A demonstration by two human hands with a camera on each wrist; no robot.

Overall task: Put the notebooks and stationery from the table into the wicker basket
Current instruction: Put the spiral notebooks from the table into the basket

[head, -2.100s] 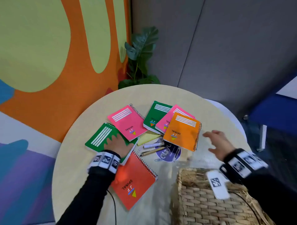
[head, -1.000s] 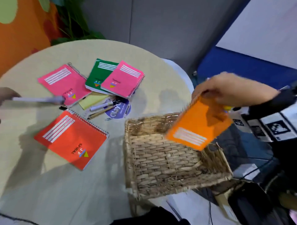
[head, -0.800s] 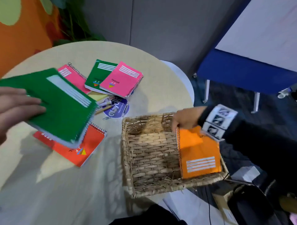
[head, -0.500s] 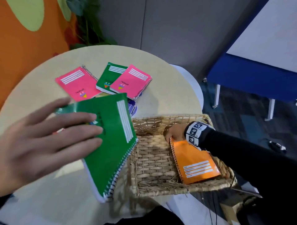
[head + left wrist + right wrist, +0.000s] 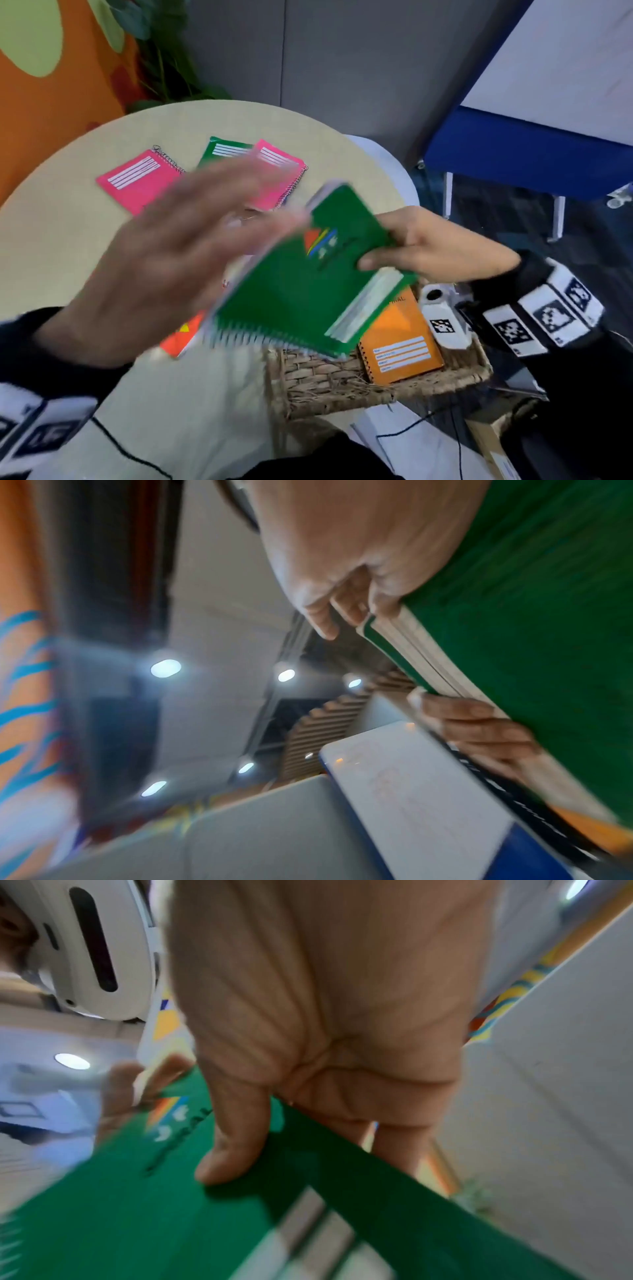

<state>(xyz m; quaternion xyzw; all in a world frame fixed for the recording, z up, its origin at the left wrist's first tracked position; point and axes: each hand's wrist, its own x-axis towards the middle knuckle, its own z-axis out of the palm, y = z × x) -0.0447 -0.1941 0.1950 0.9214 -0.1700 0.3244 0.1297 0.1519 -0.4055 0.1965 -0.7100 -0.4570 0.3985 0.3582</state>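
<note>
Two hands meet on the green spiral notebook (image 5: 308, 277) above the wicker basket (image 5: 329, 380): right hand (image 5: 428, 246) pinches its corner, left hand (image 5: 164, 263) lies spread, fingers straight. Handed across this loosely, it could slip and land on the surface (image 5: 68, 240) beside the orange notebook (image 5: 400, 346).

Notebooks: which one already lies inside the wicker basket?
The orange notebook alone lies in the wicker basket. One green notebook is held above it; the pink ones remain on the table.
</note>
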